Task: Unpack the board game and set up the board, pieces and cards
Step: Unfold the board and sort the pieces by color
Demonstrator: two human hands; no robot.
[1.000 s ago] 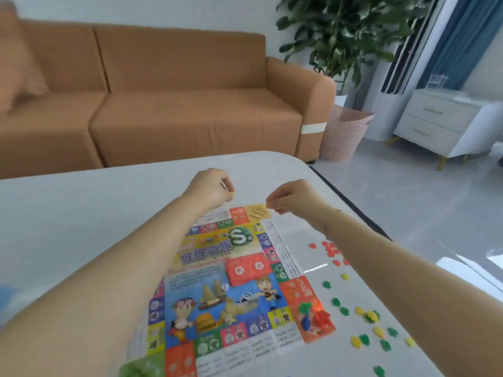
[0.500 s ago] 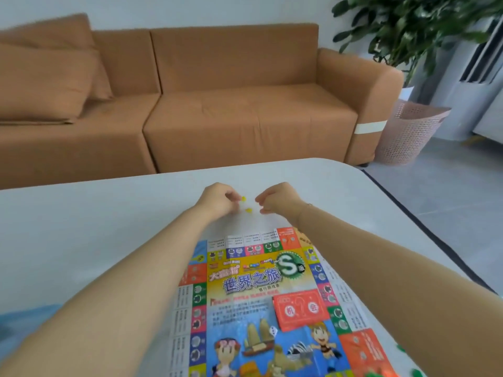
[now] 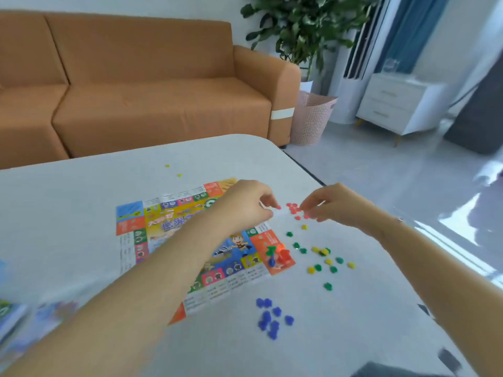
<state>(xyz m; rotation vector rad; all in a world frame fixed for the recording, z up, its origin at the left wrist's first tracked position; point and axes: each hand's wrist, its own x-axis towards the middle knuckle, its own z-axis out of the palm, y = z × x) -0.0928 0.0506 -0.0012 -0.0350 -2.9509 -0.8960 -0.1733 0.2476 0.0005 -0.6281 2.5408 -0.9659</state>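
Fingers (image 3: pixel 268 200) of both hands pinch at red pieces (image 3: pixel 293 208) – just beside the board (image 3: pixel 130 227)

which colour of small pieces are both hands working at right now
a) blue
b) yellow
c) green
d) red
d: the left hand pinches a piece at the red pieces off the board's far right corner, the right hand is at them too; the blue pieces lie apart, nearer the camera.
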